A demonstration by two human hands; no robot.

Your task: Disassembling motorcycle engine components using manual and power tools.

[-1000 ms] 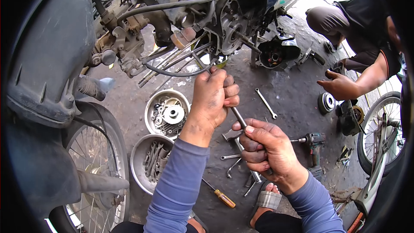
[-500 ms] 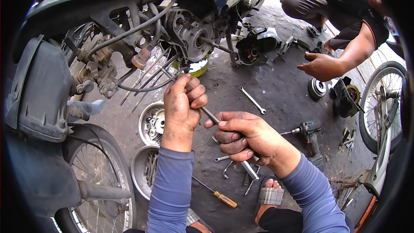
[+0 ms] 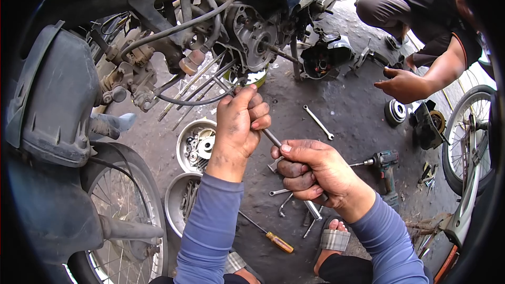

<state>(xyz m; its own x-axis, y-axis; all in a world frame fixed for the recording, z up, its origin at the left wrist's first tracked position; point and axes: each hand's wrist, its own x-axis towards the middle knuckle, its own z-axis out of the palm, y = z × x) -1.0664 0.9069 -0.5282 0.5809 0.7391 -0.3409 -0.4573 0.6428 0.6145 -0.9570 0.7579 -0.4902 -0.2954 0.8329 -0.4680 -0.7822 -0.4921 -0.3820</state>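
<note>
Both of my hands are closed round a slim dark metal bar (image 3: 272, 138) that slants from upper left to lower right. My left hand (image 3: 239, 126) grips its far end, close below the engine of a motorbike. My right hand (image 3: 318, 173) wraps round the nearer part, thumb on top. The fingers hide both ends, so the exact kind of tool does not show. Above my left hand is the opened engine case (image 3: 255, 37), with a shaft (image 3: 281, 52) sticking out to the right. Several thin rods and a hose hang beside my left hand.
On the ground lie a wrench (image 3: 318, 122), a screwdriver (image 3: 279, 242), a cordless drill (image 3: 386, 171) and two metal bowls (image 3: 181, 144) of parts. The motorbike's wheel (image 3: 123, 210) stands at left, a bicycle (image 3: 468, 137) at right. Another person's hand (image 3: 402, 84) reaches in at upper right.
The whole view has shifted, so the surroundings sit farther right. Both hands keep their grip on the bar and have hardly moved relative to the engine.
</note>
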